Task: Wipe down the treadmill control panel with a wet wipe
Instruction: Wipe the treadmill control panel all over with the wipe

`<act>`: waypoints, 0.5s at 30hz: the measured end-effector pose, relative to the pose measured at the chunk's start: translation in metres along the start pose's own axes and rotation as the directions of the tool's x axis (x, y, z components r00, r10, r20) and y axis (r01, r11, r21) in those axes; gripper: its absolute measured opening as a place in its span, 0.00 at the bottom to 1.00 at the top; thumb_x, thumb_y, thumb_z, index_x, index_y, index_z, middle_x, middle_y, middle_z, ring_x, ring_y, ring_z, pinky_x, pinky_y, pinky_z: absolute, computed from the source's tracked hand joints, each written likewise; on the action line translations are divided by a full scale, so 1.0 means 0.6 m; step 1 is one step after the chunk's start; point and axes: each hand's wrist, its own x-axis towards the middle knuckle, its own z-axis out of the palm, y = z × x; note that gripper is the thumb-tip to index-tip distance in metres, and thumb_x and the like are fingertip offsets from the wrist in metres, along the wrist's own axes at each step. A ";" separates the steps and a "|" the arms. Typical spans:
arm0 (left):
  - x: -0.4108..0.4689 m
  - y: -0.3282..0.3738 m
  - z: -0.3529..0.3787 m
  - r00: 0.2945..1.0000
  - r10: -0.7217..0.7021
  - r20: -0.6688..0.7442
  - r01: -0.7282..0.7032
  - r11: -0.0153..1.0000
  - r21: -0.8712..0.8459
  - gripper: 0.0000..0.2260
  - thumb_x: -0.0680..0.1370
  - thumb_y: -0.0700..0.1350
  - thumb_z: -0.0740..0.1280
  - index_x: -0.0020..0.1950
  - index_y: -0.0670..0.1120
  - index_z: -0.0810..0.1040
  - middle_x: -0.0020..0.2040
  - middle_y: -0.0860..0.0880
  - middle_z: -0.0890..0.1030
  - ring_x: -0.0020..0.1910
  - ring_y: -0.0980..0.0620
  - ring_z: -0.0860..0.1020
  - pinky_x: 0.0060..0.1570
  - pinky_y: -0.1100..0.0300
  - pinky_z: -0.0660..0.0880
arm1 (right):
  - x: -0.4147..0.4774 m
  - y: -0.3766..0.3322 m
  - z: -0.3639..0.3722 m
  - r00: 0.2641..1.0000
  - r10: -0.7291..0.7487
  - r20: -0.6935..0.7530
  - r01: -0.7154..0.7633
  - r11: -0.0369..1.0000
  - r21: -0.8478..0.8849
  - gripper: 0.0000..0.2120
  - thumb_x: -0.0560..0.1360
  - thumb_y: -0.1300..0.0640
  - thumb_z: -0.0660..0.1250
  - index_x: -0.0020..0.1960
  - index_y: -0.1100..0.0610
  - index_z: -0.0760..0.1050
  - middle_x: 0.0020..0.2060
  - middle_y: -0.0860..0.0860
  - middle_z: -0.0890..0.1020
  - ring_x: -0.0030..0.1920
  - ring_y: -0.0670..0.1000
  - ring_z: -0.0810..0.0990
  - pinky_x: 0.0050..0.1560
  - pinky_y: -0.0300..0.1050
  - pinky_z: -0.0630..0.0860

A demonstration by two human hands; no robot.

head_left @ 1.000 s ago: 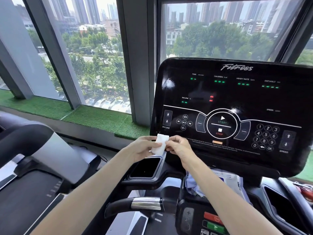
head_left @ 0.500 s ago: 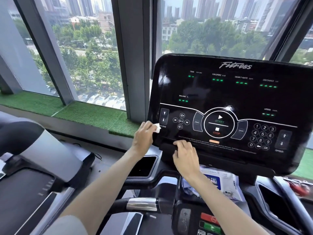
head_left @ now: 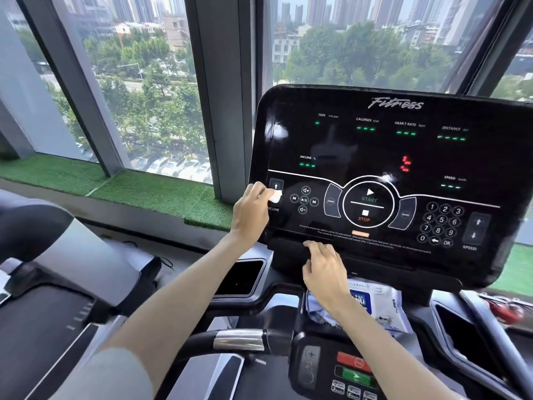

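The treadmill control panel (head_left: 375,157) is a glossy black console with lit green and red readouts, a round START/STOP dial and a number pad. My left hand (head_left: 251,212) presses a folded white wet wipe (head_left: 275,196) against the panel's lower left, over the INCLINE buttons. Only a corner of the wipe shows past my fingers. My right hand (head_left: 324,268) rests fingers-down on the panel's bottom ledge, below the dial, holding nothing.
A pack of wet wipes (head_left: 375,304) lies in the tray under the console. A black cup recess (head_left: 239,277) sits lower left, a handlebar with a chrome band (head_left: 239,340) and red and green buttons (head_left: 354,369) below. Another treadmill (head_left: 57,284) stands at left before the windows.
Both hands held the wipe below the console a second ago. My left hand then carried it up onto the INCLINE buttons, while my right hand let go and settled on the bottom ledge.
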 end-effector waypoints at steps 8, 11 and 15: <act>-0.100 -0.053 0.022 0.925 0.172 0.338 -0.213 0.973 0.088 0.19 0.61 0.26 0.65 0.46 0.44 0.79 0.44 0.50 0.77 0.45 0.51 0.72 0.35 0.57 0.72 | 0.001 0.010 -0.022 0.983 0.003 0.182 -0.006 1.000 0.019 0.23 0.72 0.63 0.60 0.66 0.56 0.67 0.54 0.50 0.77 0.57 0.52 0.71 0.45 0.45 0.73; -0.120 -0.089 -0.007 0.883 0.129 0.451 -0.193 0.976 0.098 0.15 0.67 0.27 0.67 0.47 0.44 0.81 0.43 0.51 0.77 0.45 0.50 0.75 0.38 0.57 0.74 | -0.006 0.014 -0.033 0.976 0.028 0.215 -0.050 0.994 0.100 0.24 0.73 0.63 0.59 0.69 0.55 0.65 0.59 0.51 0.74 0.58 0.52 0.73 0.48 0.41 0.70; -0.073 -0.059 -0.027 0.969 0.016 0.246 -0.017 1.000 0.000 0.09 0.71 0.27 0.66 0.45 0.38 0.80 0.44 0.46 0.77 0.41 0.51 0.75 0.35 0.55 0.77 | -0.019 0.024 -0.037 0.995 0.078 0.060 -0.084 0.992 0.095 0.21 0.71 0.69 0.62 0.63 0.61 0.72 0.56 0.56 0.77 0.54 0.57 0.77 0.48 0.43 0.72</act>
